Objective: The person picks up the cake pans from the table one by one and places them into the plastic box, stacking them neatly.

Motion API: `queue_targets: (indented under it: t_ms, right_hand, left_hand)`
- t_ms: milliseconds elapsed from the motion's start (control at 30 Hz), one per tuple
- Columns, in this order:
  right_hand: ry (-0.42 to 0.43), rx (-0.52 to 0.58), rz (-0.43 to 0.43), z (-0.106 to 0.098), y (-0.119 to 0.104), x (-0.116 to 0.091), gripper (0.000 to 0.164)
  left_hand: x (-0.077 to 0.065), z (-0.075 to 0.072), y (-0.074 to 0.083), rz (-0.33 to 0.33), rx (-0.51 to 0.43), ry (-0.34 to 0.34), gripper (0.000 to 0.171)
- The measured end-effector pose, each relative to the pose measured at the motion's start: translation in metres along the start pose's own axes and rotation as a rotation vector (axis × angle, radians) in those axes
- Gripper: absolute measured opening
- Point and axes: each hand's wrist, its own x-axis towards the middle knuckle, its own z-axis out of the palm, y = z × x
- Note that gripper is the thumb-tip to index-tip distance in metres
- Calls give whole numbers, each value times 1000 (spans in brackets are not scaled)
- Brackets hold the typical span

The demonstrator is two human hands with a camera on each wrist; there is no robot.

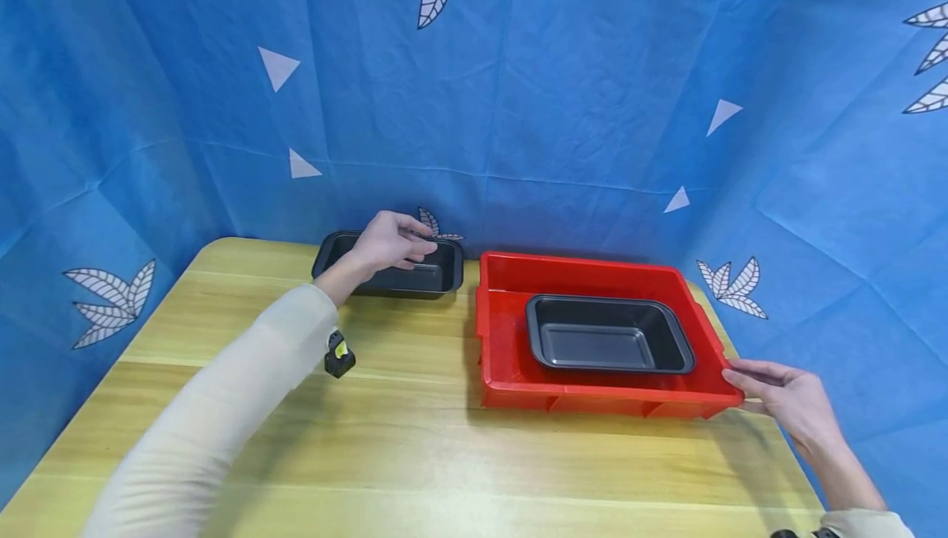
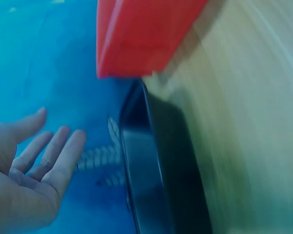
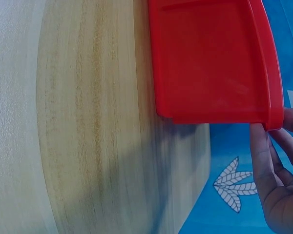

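The red tub (image 1: 611, 401) is on the table, over toward my right side. Inside it sits one dark pan (image 1: 607, 340), hollow side up. My right hand (image 1: 792, 402) pinches the near right corner of the tub, with the rim between my thumb and fingers. I only have that one corner, so if I pull hard, I think the tub could twist round and the pan inside could slide and bump a wall. The tub is also near the right edge of the table (image 1: 415, 447), so a big tug that way might make it tip over the side.

Just to the left of the tub is another dark pan (image 1: 416, 280), at the back of the table. My left hand (image 1: 392, 242) hangs above it. Those fingers are loose and a bit apart, and they hold nothing. From my left wrist, I can see they don't touch the pan. If I drop that hand without looking, I might knock the pan into the tub, because they are so close.

Behind it all is the blue cloth (image 1: 578, 110) with white leaves on it. The far pan is right by it, so a push backward could catch the cloth.
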Motion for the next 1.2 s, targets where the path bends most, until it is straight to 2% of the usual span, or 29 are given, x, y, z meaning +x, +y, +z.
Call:
queue_targets:
  t_ms: [267, 500, 767, 1033, 1200]
  right_hand:
    - [-2, 15, 2, 0, 0, 0, 18]
    - [1, -31, 18, -2, -1, 1, 27]
    - [4, -20, 28, -1, 0, 0, 21]
    - [13, -12, 18, 0, 1, 0, 18]
    - [12, -3, 25, 0, 1, 0, 16]
  left_hand:
    - [-4, -37, -21, -59, 12, 36, 48]
    - [-9, -65, -34, -98, 33, 74, 53]
    - [-14, -96, -58, -91, 67, 155, 57]
    - [-13, -114, -91, -117, 47, 250, 56]
    - [-12, -119, -107, -137, 36, 267, 56]
